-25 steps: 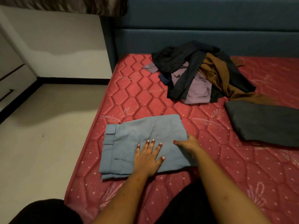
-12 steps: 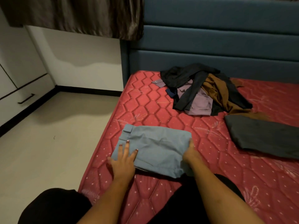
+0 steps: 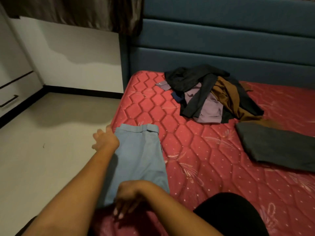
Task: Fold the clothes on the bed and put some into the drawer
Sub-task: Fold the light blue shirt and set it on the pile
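Sagging easily (soft, light cloth), the folded blue garment (image 3: 139, 159) wants support beneath both ends; left hand (image 3: 105, 138) looks splayed, empty; right hand (image 3: 127, 198) grip unclear.

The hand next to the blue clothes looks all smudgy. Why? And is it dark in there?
Head view: the left hand is smeared by motion blur; same head view: the light is dim, so the right hand sits in shadow; the blue clothes look fairly sharp.

Brown curtain (image 3: 73, 12), pale floor (image 3: 42, 167)
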`<action>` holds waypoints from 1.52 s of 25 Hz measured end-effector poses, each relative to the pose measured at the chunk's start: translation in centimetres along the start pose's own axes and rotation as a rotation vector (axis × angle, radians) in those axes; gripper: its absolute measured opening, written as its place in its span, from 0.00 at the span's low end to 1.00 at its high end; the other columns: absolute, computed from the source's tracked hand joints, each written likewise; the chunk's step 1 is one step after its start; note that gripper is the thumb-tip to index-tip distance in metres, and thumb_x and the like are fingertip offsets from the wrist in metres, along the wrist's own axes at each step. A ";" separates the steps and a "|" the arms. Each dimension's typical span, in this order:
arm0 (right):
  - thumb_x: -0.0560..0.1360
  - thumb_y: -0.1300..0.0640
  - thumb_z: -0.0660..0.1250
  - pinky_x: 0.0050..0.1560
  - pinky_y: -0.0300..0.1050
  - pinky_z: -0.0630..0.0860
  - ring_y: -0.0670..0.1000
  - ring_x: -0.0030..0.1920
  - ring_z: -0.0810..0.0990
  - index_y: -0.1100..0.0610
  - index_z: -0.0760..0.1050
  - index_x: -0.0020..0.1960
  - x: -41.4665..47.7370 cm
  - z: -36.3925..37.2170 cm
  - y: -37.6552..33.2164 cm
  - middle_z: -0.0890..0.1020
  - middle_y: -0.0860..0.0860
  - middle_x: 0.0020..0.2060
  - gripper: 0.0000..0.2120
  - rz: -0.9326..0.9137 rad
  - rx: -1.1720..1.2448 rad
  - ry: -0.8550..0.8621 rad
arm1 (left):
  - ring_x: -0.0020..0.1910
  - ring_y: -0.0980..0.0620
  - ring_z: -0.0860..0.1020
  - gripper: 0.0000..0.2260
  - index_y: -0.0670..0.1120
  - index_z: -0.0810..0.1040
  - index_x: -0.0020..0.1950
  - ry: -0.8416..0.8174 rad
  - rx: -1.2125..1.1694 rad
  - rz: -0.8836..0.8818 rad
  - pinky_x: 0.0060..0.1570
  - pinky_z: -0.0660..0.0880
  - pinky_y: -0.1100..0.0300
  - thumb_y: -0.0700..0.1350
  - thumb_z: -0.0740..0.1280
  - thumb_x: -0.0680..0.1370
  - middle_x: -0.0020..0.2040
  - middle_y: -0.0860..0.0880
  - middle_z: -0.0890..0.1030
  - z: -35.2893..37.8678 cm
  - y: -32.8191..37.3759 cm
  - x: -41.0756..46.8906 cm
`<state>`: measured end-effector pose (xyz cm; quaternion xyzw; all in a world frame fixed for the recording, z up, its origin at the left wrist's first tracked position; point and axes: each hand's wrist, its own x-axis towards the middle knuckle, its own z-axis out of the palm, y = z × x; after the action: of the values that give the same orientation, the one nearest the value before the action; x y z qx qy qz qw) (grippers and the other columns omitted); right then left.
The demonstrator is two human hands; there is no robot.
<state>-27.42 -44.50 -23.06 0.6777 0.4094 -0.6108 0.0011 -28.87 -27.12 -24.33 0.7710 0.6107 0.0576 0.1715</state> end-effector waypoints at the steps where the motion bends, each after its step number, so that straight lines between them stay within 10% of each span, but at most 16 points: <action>1: 0.79 0.65 0.60 0.33 0.39 0.76 0.47 0.27 0.77 0.63 0.75 0.46 0.7 -0.3 -0.7 0.79 0.65 0.58 0.06 -0.072 0.069 0.016 | 0.70 0.37 0.63 0.25 0.51 0.59 0.76 -0.082 -0.156 -0.041 0.66 0.65 0.41 0.42 0.59 0.79 0.71 0.39 0.64 0.8 -1.1 0.3; 4: 0.77 0.67 0.58 0.33 0.37 0.76 0.42 0.26 0.79 0.65 0.76 0.60 2.9 -4.5 0.2 0.82 0.63 0.52 0.14 -0.158 0.268 0.345 | 0.65 0.35 0.71 0.30 0.47 0.59 0.75 -0.211 -0.416 -0.126 0.65 0.69 0.46 0.50 0.67 0.76 0.68 0.37 0.71 3.2 -3.7 -0.6; 8: 0.74 0.51 0.66 0.63 0.49 0.70 0.60 0.64 0.72 0.57 0.69 0.68 4.2 -10.1 6.1 0.72 0.57 0.65 0.24 0.134 0.293 1.018 | 0.68 0.38 0.67 0.38 0.44 0.63 0.73 -0.213 -0.342 -0.185 0.67 0.66 0.47 0.60 0.72 0.70 0.70 0.40 0.68 5.6 -4.8 -1.7; 12: 0.52 0.34 0.74 0.58 0.53 0.77 0.58 0.57 0.79 0.54 0.76 0.61 7.5 -11.4 9.1 0.78 0.55 0.60 0.42 0.120 0.675 0.933 | 0.64 0.39 0.73 0.45 0.44 0.61 0.73 -0.277 -0.634 -0.214 0.63 0.72 0.45 0.53 0.79 0.63 0.68 0.40 0.72 5.9 -4.9 0.2; 16: 0.64 0.57 0.79 0.49 0.48 0.81 0.54 0.49 0.84 0.54 0.80 0.48 7.9 -11.3 6.3 0.85 0.53 0.49 0.15 -0.241 1.017 0.785 | 0.68 0.40 0.69 0.54 0.51 0.46 0.78 -0.397 -0.683 -0.168 0.66 0.69 0.46 0.38 0.79 0.64 0.72 0.43 0.66 5.4 -4.8 0.7; 21: 0.70 0.54 0.75 0.38 0.43 0.79 0.54 0.46 0.84 0.59 0.78 0.60 5.9 -11.0 5.3 0.84 0.56 0.50 0.20 -0.265 1.223 0.502 | 0.63 0.44 0.72 0.44 0.54 0.52 0.78 -0.519 -0.807 -0.055 0.44 0.74 0.59 0.32 0.72 0.71 0.70 0.47 0.68 3.0 -3.3 -1.1; 27: 0.72 0.45 0.71 0.67 0.57 0.70 0.60 0.60 0.79 0.60 0.77 0.64 0.1 -10.5 8.9 0.80 0.61 0.60 0.26 -0.500 1.436 0.226 | 0.56 0.48 0.76 0.37 0.55 0.56 0.77 -0.561 -0.884 0.164 0.41 0.75 0.60 0.31 0.68 0.75 0.66 0.48 0.72 -0.9 2.6 -4.9; 31: 0.68 0.42 0.74 0.69 0.58 0.68 0.61 0.63 0.77 0.60 0.77 0.64 -5.1 -11.6 13.0 0.79 0.62 0.61 0.32 -0.626 1.425 0.273 | 0.52 0.51 0.78 0.27 0.56 0.65 0.70 -0.564 -0.918 0.327 0.48 0.77 0.59 0.34 0.67 0.76 0.59 0.51 0.78 -3.5 10.2 -7.6; 38: 0.78 0.40 0.59 0.70 0.54 0.67 0.58 0.63 0.76 0.62 0.73 0.67 -14.9 -18.0 20.8 0.78 0.61 0.62 0.29 -0.867 1.518 0.612 | 0.73 0.44 0.59 0.30 0.59 0.54 0.77 0.062 -0.425 0.610 0.69 0.55 0.40 0.51 0.63 0.79 0.77 0.51 0.60 -1.7 28.0 -13.3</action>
<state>0.28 -57.54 -16.46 0.4162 0.0999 -0.4565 -0.7800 -6.86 -45.07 -11.79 0.8625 0.3324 0.2550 0.2840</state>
